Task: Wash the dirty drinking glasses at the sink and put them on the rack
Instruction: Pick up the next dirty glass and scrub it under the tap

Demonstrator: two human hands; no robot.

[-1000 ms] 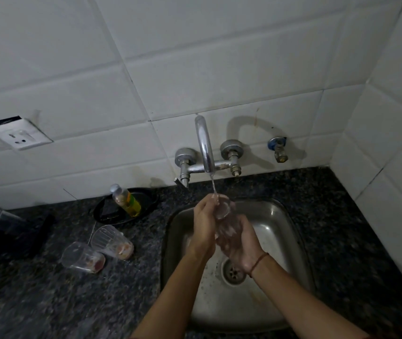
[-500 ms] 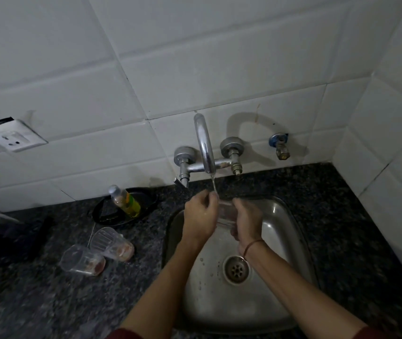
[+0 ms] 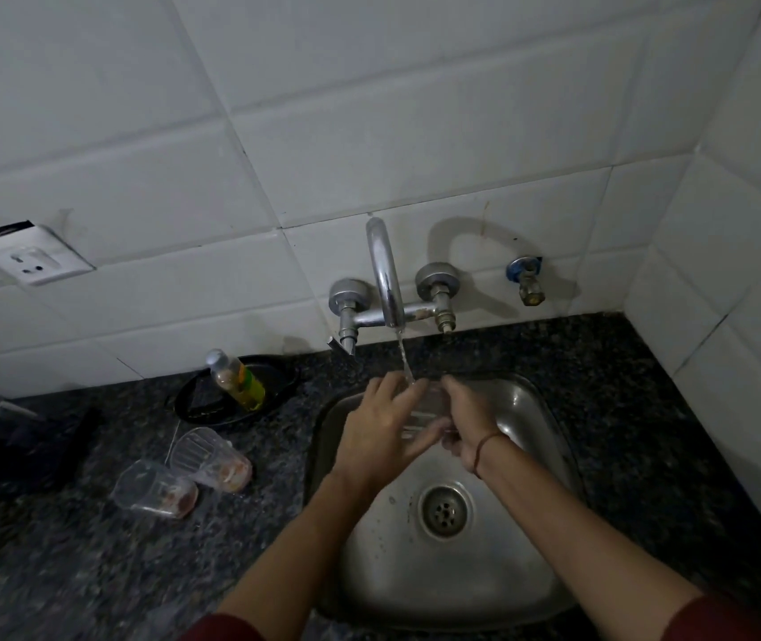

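Glass (image 3: 430, 403) gripped by left hand (image 3: 376, 434) and right hand (image 3: 468, 423) under tap (image 3: 385, 275).

Dim tiled kitchen corner
White wall tiles (image 3: 369, 108) are filling the upper frame and turning a corner at right; a socket (image 3: 29, 261) is sitting at left, a dark speckled worktop (image 3: 623, 386) running below.
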